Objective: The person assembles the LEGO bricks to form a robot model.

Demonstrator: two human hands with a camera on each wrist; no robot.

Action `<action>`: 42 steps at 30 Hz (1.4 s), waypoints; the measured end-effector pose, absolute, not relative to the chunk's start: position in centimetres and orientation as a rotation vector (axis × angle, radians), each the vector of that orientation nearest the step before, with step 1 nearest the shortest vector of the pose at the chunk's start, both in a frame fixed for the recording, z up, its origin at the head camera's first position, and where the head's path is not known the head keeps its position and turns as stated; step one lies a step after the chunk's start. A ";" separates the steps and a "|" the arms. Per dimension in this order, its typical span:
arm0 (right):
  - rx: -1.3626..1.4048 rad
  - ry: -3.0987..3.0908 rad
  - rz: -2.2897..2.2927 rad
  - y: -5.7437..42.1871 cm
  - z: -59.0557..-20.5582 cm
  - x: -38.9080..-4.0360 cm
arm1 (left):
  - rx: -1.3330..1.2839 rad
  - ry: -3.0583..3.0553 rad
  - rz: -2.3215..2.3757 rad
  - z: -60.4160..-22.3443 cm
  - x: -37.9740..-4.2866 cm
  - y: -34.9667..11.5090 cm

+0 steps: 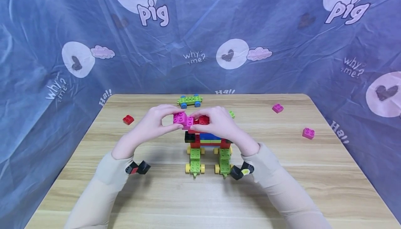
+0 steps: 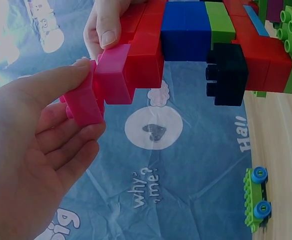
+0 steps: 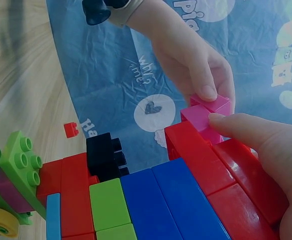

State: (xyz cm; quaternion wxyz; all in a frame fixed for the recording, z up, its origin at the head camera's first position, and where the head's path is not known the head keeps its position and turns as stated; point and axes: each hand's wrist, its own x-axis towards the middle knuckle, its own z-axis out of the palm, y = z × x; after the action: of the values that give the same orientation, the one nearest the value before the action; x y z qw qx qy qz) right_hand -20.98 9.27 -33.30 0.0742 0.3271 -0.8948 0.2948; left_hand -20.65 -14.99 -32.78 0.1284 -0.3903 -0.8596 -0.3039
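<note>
My left hand (image 1: 156, 119) pinches a pink toy brick (image 1: 179, 118) between thumb and fingers, studs facing me. That brick is tilted against a second pink brick (image 2: 114, 70) at the left end of the red top bricks (image 3: 198, 150); whether they are joined I cannot tell. With its thumb on the second pink brick, my right hand (image 1: 219, 119) grips the top of the brick build from the right. Below are blue bricks (image 3: 156, 205), a black brick (image 1: 189, 137) and green wheeled bases (image 1: 195, 166) with yellow wheels.
Behind the build stands a green wheeled base with blue wheels (image 1: 189, 100). A loose red brick (image 1: 128, 119) lies to the left; pink bricks (image 1: 277, 108) (image 1: 308, 133) lie to the right. A green brick (image 1: 232, 114) shows partly behind my right hand. Blue printed cloth surrounds the wooden table (image 1: 156, 197).
</note>
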 end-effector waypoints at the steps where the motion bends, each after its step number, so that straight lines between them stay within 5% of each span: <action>1: 0.981 -2.686 0.882 9.3 -33.3 -21.0 | -1.133 -2.508 -0.883 -32.7 -20.6 -14.9; 42: 0.969 -2.715 0.908 9.2 -33.5 -21.2 | -1.196 -2.756 -0.716 -29.4 -21.2 -13.9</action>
State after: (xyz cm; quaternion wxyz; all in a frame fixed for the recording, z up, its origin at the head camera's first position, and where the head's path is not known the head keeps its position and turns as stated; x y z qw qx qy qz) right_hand -21.21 9.17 -33.45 0.0593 0.3201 -0.8967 0.3000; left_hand -21.22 -13.89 -29.42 0.0265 -0.3871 -0.8920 -0.2319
